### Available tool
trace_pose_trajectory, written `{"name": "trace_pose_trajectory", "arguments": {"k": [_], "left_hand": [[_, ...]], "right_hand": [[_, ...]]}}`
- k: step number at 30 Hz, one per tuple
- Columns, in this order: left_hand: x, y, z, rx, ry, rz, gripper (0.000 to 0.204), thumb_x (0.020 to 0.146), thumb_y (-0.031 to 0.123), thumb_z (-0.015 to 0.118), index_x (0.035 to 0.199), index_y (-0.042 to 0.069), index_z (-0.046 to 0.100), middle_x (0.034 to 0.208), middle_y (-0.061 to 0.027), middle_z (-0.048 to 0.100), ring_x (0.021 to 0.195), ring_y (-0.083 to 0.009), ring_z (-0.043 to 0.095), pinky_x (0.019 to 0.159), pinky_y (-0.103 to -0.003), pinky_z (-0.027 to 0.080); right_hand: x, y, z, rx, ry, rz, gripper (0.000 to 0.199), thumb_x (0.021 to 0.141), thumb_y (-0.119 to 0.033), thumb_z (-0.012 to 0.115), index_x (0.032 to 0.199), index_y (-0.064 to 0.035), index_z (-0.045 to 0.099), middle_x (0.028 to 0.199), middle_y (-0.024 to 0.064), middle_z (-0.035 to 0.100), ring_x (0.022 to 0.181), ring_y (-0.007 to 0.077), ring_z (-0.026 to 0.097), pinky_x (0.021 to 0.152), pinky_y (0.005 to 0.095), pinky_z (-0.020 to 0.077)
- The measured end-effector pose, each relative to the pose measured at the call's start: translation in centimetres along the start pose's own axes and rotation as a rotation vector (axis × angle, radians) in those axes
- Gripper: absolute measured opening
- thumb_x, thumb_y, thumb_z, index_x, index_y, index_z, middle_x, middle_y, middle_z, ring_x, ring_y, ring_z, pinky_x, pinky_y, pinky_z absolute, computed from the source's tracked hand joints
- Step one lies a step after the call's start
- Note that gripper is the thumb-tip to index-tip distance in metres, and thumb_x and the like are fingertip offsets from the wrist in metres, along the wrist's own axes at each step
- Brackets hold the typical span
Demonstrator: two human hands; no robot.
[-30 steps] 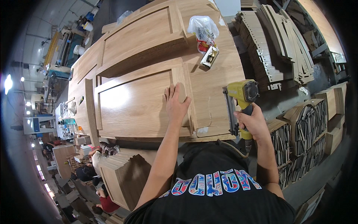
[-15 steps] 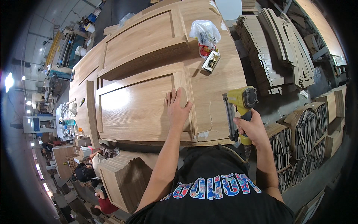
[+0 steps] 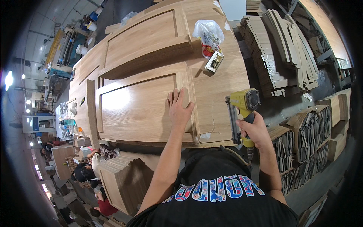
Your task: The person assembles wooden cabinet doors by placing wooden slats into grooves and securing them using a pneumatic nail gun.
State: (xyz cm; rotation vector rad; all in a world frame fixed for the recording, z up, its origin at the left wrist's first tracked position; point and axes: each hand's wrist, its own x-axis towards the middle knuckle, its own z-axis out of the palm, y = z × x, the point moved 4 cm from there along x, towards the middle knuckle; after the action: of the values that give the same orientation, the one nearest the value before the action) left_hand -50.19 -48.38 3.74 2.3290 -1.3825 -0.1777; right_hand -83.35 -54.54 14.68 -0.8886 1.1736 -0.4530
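Observation:
My left hand (image 3: 180, 108) lies flat, fingers spread, on the right end of a framed wooden door panel (image 3: 138, 108) that rests on the workbench. In my right hand (image 3: 257, 130) is a yellow and black pneumatic nail gun (image 3: 244, 108), gripped by its handle to the right of the panel, with the hose fitting hanging from its lower end. The fingers wrap around the grip. Beyond the near panel, a stack of similar wooden panels (image 3: 141, 39) lies on the bench.
A clear plastic bag (image 3: 208, 34) and a small open box (image 3: 214, 61) sit at the bench's right side. Slotted board stacks (image 3: 264, 53) stand beyond its right edge. Bundled wood strips (image 3: 314, 128) lie lower right. Panels are stacked (image 3: 123, 185) at lower left, near other people (image 3: 107, 204).
The view has shifted very slightly. Both hands, the nail gun and the panel keep their places.

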Motion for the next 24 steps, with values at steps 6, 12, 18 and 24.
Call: {"name": "trace_pose_trajectory", "arguments": {"k": [6,12,18,24], "left_hand": [[0.0,-0.1,0.3,-0.013,0.016,0.007,0.082,0.089,0.034,0.082,0.166,0.019,0.058,0.173,-0.0206,0.051,0.163,-0.0461,0.040,0.137,-0.059,0.027],[0.1,-0.4,0.5,-0.017,0.023,0.019,0.081,0.089,0.037,0.081,0.165,0.021,0.059,0.174,-0.0185,0.051,0.163,-0.0456,0.040,0.136,-0.061,0.027],[0.0,-0.2,0.2,-0.016,0.027,0.018,0.079,0.090,0.036,0.081,0.164,0.021,0.060,0.172,-0.0185,0.053,0.163,-0.0457,0.040,0.136,-0.060,0.026],[-0.1,0.1,-0.6,-0.016,0.065,-0.016,0.076,0.090,0.032,0.081,0.162,0.020,0.062,0.168,-0.0181,0.058,0.158,-0.0437,0.046,0.133,-0.058,0.032]], "right_hand": [[-0.1,0.0,0.1,0.014,-0.005,0.008,0.031,0.098,0.001,0.081,0.124,0.0009,0.064,0.083,0.0014,0.069,0.061,0.0074,0.059,0.055,0.0280,0.0512],[0.0,0.2,-0.1,0.007,-0.010,0.007,0.029,0.098,0.001,0.082,0.120,0.0008,0.063,0.082,0.0018,0.069,0.060,0.0077,0.060,0.055,0.0279,0.0513],[0.2,0.2,0.1,-0.004,-0.019,-0.002,0.030,0.099,-0.002,0.081,0.124,0.0040,0.066,0.080,-0.0002,0.067,0.060,0.0072,0.057,0.054,0.0287,0.0493],[1.4,-0.8,0.9,-0.153,-0.062,0.009,0.031,0.099,-0.005,0.082,0.125,0.0041,0.066,0.077,-0.0005,0.066,0.060,0.0075,0.058,0.054,0.0288,0.0505]]}}
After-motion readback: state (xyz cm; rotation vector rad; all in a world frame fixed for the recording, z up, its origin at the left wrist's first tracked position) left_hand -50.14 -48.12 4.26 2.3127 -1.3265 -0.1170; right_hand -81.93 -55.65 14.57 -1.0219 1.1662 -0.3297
